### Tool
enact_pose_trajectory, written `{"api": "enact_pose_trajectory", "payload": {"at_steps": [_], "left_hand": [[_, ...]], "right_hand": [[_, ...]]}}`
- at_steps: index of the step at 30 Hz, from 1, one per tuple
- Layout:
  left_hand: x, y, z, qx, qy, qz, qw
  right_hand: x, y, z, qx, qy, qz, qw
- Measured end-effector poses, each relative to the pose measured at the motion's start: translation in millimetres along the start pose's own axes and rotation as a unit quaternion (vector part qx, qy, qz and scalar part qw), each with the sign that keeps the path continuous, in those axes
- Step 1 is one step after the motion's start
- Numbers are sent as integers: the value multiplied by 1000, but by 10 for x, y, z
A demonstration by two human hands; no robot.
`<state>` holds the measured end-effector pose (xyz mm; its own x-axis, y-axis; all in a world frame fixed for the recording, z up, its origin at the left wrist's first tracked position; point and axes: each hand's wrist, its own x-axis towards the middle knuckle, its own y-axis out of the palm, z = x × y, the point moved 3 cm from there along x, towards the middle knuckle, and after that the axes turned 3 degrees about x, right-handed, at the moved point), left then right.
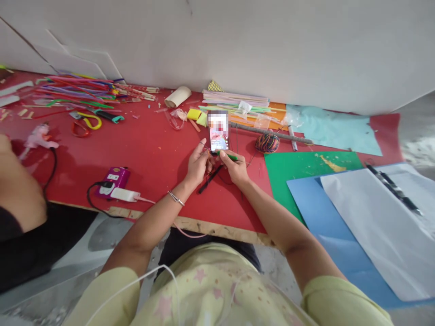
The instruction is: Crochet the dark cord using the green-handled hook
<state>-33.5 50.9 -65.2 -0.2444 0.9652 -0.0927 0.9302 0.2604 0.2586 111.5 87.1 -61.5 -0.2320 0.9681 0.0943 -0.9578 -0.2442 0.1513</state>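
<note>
My left hand [197, 164] is closed, with thumb and fingers pinching thin multicoloured yarn [211, 173]. Opposite it, my right hand [236, 168] grips a green-handled crochet hook [231, 157], its tip close to my left fingers. The stitches, if any, are too small to make out. Just beyond both hands a lit phone [218, 138] stands upright, its screen partly blurred. To the right lies a ball of multicoloured yarn [267, 143], with a strand trailing toward my right hand. A black stick-like thing [210, 180] rests on the table beneath my hands.
Pipe cleaners [78, 90], scissors [89, 121] and a cardboard tube [178, 97] lie at the back left of the red table [163, 158]. A purple power adapter [117, 176] with cables sits left. Rightward are a green sheet [288, 172] and a blue folder [307, 194]. Another person's arm [20, 185] enters left.
</note>
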Motion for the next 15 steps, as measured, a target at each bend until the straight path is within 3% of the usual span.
{"api": "enact_pose_trajectory", "payload": {"at_steps": [6,15], "left_hand": [[-23,131,104,-4,20,-64,998],[-24,219,138,6,32,-85,996]], "right_hand": [[-26,23,34,44,-20,2,999],[-6,22,-52,49,-8,-3,999]]}}
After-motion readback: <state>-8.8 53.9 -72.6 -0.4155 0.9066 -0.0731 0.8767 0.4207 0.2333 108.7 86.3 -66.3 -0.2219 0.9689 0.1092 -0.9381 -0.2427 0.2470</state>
